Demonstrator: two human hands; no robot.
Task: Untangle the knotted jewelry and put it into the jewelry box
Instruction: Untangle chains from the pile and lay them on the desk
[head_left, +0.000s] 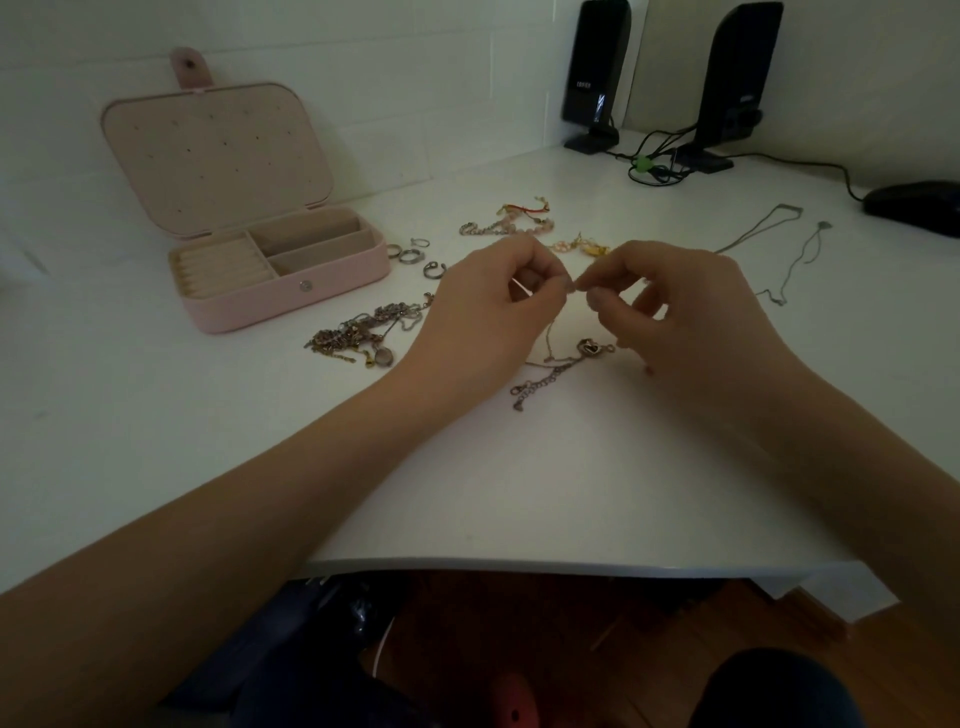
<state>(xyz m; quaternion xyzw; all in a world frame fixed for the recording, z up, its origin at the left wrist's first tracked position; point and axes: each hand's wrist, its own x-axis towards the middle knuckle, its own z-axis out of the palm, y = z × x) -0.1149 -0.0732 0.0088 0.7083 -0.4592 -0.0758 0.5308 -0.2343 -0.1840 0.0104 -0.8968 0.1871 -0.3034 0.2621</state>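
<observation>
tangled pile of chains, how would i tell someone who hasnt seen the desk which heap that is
Start at the open pink jewelry box on the left of the white desk. Just in front of its right corner, left of the left hand, lies the tangled pile of chains. Unlike the loose rings beside the box, it is one knotted clump of many chains.
</observation>
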